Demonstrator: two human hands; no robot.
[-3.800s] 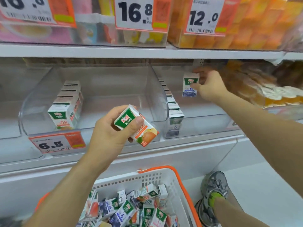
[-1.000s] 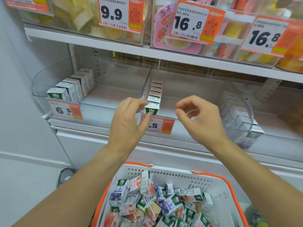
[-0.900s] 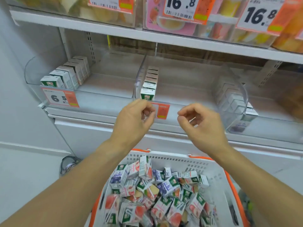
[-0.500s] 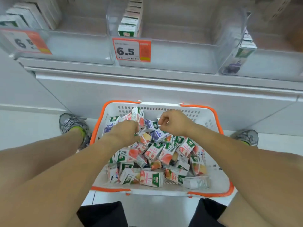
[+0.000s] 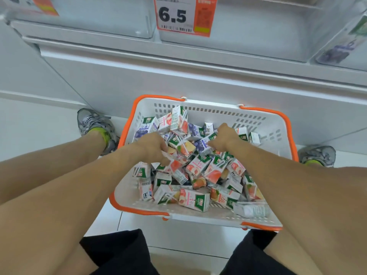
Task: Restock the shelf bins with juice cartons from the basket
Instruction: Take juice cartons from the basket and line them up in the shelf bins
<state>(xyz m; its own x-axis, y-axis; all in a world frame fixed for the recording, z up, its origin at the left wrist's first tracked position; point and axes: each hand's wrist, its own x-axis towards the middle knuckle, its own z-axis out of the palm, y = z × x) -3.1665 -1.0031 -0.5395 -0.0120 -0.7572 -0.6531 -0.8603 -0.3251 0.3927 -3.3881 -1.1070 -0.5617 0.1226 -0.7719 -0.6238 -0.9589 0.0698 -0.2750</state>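
Orange-rimmed basket [image 5: 286, 135] remains heaped with juice cartons [image 5: 195, 198], so most restocking awaits you; whether your hands, left [image 5: 153, 146] and right [image 5: 225, 136], grip any is unclear.

You are in a shop: a price tag [image 5: 185, 15] reading 6.5 hangs on the far shelf [image 5: 198, 62], and a shopping basket [image 5: 264, 124] stands on the floor.

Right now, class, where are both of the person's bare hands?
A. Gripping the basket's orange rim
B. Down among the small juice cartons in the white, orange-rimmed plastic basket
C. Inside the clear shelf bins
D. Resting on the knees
B: the left hand and right hand are both down among the small juice cartons in the white, orange-rimmed plastic basket.
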